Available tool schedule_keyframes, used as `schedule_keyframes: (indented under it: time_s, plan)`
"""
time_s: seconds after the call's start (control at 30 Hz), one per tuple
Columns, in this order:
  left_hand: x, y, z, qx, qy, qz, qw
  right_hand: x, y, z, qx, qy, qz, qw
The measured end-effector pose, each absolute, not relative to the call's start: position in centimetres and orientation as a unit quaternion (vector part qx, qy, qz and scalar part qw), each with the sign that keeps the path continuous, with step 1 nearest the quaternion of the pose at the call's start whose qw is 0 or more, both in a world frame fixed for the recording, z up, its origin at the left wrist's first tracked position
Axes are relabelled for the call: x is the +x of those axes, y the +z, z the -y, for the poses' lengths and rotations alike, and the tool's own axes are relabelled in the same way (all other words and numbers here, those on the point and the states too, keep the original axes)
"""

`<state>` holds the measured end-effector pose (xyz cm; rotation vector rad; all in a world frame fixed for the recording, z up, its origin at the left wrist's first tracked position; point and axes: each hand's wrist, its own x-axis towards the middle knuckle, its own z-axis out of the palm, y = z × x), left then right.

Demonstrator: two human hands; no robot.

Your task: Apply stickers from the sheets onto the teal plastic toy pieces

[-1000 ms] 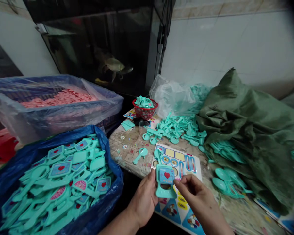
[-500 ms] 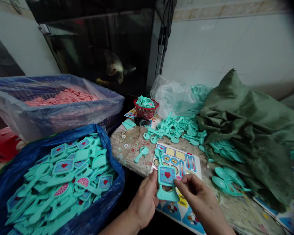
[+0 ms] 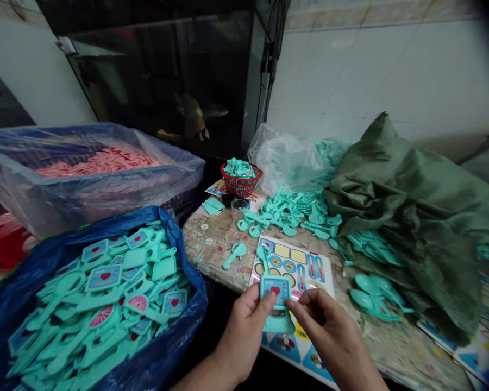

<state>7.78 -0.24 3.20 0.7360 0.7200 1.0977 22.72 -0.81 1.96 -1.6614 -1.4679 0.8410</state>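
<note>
A teal plastic toy monitor (image 3: 282,324) with a blue heart sticker is held low over the table's front edge. My left hand (image 3: 244,331) is closed on its left side, the thumb lying across the sticker. At the piece's right edge, my right hand (image 3: 330,326) is closed with bent fingers, its thumb tip touching the sticker's lower right corner. Its inner fingers are partly hidden. Beneath both hands lies a sticker sheet (image 3: 285,252) printed with yellow, blue and red shapes. A small teal piece (image 3: 262,253) rests on this sheet, just beyond the held one.
Left stands a blue bag (image 3: 195,293) heaped with teal toys, before a plastic-lined crate (image 3: 146,190) of pink pieces. On the table (image 3: 212,260) are a red basket (image 3: 241,185), a pile of teal parts (image 3: 293,212) and green cloth (image 3: 411,217). A dark fish tank (image 3: 146,81) stands behind.
My left thumb has moved right, from the toy's left edge onto the heart sticker. My right hand stays at the right edge. The view has shifted slightly.
</note>
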Motion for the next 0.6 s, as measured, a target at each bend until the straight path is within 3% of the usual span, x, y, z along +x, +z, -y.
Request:
schedule_keyframes:
  time_s: [0.2, 0.4, 0.6]
  plan:
    - [6.8, 2.8, -0.3, 0.354, 0.499, -0.413, 0.675, 24.0, 2.3, 1.8, -0.666, 0.191, 0.654, 0.303]
    - [6.1, 2.1, 0.6, 0.458, 0.452, -0.432, 0.632, 22.8, 1.3, 0.8, -0.617, 0.377, 0.589, 0.362]
    - [2.2, 3.8, -0.3, 0.459, 0.472, -0.472, 0.587, 23.6, 3.1, 0.6, -0.658, 0.375, 0.535, 0.374]
